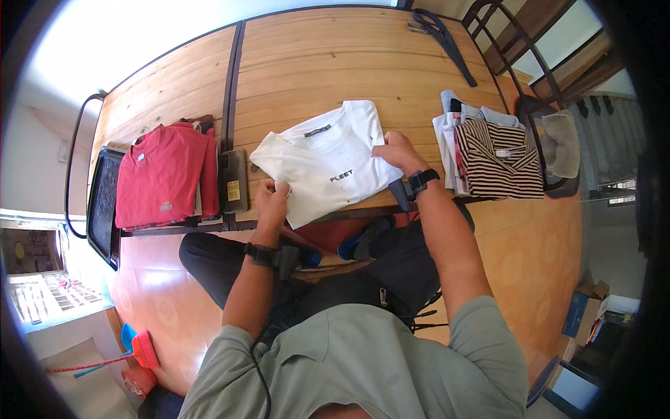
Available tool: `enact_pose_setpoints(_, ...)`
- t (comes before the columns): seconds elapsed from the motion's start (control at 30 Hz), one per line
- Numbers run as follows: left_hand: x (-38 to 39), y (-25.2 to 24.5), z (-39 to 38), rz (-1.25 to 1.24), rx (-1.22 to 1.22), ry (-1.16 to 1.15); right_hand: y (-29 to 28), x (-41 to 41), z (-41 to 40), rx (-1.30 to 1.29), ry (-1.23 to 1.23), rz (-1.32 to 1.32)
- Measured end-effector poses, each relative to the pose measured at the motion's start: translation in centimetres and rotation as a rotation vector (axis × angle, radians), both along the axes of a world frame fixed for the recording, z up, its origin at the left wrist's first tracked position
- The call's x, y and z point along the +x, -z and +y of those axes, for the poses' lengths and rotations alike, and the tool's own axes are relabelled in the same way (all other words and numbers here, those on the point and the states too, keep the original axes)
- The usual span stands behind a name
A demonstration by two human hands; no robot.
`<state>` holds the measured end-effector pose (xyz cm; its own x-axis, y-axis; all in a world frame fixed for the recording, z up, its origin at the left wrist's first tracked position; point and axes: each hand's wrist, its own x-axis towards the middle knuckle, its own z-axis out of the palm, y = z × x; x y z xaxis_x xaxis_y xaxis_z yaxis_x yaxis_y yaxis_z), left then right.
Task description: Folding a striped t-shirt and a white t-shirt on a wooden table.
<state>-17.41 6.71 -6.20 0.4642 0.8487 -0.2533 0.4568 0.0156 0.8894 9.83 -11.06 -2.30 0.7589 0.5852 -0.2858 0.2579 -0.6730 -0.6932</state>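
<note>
A white T-shirt (335, 157) with dark print on its chest lies folded in front of me, its collar pointing away and its lower edge near the table's front rim. My left hand (271, 203) pinches its lower left side between thumb and fingers. At the right side of the shirt, my right hand (400, 152) grips the fabric near the sleeve. Left of the shirt rests a pile of folded clothes with a red T-shirt (159, 173) on top. To the right is another pile, topped by a striped collared shirt (497, 157).
A smartphone (233, 180) lies between the red pile and the white shirt. A black tray (104, 204) leans at the left end of the wooden table (324, 57). A dark strap (445, 44) lies far right. Beyond the striped pile stands a metal-framed chair (534, 57).
</note>
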Motion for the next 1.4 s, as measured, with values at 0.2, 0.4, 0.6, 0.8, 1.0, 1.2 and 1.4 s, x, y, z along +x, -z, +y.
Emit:
enact_pose_setpoints(0.2, 0.4, -1.0, -1.4, -0.341, -0.379, -0.143, 2.0, 0.3, -1.3, 0.172, 0.07, 0.303)
enact_pose_setpoints(0.4, 0.1, -1.8, -1.2, -0.393, -0.656, 0.034, 0.6, -1.2, -1.5, 0.328, 0.05, 0.711)
enact_pose_setpoints(0.6, -0.1, -3.3, -2.6, -0.515, -0.742, 0.125, 1.7, -1.1, -2.4, 0.37, 0.013, 0.756)
enact_pose_setpoints(0.8, 0.7, -3.9, -2.7, -0.532, -0.624, 0.269, -1.9, -1.4, -3.7, 0.54, -0.023, 0.725)
enact_pose_setpoints(1.0, 5.0, -10.0, -5.6, -0.583, -0.567, 0.415, -9.5, 1.6, -8.8, 0.481, -0.008, 0.542)
enact_pose_setpoints(1.2, 12.8, -14.3, -10.5, -0.787, -0.609, 0.594, -16.4, 6.4, -17.6, 0.53, 0.081, 0.441)
enact_pose_setpoints(1.4, 21.9, -13.8, -16.2, -0.876, -0.553, 0.814, -19.8, 11.0, -26.5, 0.311, 0.237, 0.092)
